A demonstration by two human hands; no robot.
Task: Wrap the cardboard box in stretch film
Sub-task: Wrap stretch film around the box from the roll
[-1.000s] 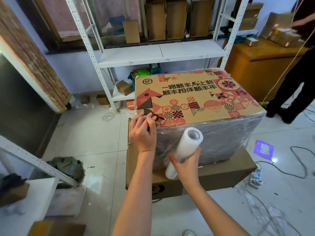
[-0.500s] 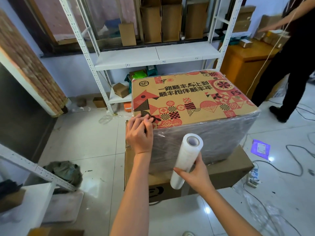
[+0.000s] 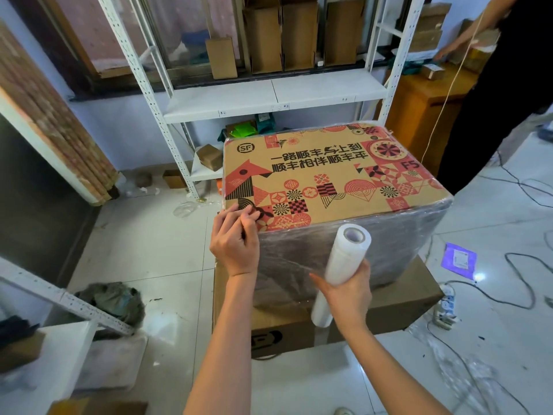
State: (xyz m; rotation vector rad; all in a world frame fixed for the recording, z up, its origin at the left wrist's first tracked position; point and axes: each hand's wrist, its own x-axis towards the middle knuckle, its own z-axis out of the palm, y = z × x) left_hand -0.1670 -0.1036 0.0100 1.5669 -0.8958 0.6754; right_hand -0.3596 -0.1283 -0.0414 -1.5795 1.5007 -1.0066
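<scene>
My right hand [image 3: 347, 290] nearest, fingers curled round white roll of clear stretch film [image 3: 344, 265], roll tilted upright just off box's near face. My left hand [image 3: 236, 238] at near-left top corner, fingertips pinched together there; cannot tell if film end is in pinch. Printed brown cardboard box [image 3: 329, 178] sits on flat plain brown carton [image 3: 389, 307] on tiled floor. Side faces under glossy film; top mostly bare, I judge. Side wraps done, top passes left. White metal shelving [image 3: 269, 97] beyond.
</scene>
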